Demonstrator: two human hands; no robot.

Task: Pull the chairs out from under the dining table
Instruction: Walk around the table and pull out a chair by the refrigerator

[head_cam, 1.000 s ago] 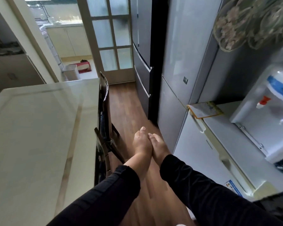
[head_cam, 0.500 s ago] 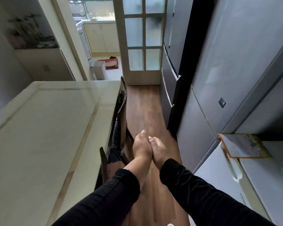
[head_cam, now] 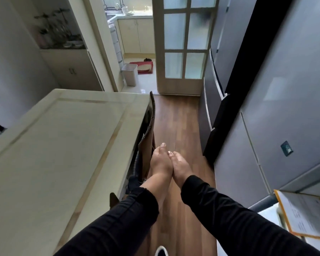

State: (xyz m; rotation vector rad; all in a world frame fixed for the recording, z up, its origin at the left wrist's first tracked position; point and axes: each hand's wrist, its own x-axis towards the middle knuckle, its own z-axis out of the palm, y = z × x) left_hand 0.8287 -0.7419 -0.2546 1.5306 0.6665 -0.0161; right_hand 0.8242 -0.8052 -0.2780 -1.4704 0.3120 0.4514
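A cream stone-topped dining table (head_cam: 63, 145) fills the left half of the view. Dark brown wooden chairs are tucked against its right edge: a far chair (head_cam: 152, 108), a nearer chair back (head_cam: 146, 146), and one chair post (head_cam: 113, 199) close to me. My left hand (head_cam: 160, 161) and my right hand (head_cam: 181, 168) are stretched forward, pressed side by side, thumbs touching, fingers together and holding nothing. They hover over the wood floor just right of the nearer chair back. The left hand is almost against it; whether it touches is unclear. Both arms wear black sleeves.
Tall grey refrigerators (head_cam: 284, 89) line the right side, leaving a narrow wood-floor aisle (head_cam: 175, 122). A glazed door (head_cam: 183, 52) and a white bin (head_cam: 130, 73) stand ahead at the kitchen doorway. A low white cabinet with a paper sheet (head_cam: 307, 215) sits at the lower right.
The view has swung left and tilted up, bringing the doorway and far chair to the centre. My hands stay pressed together in the same pose beside the chair backs.
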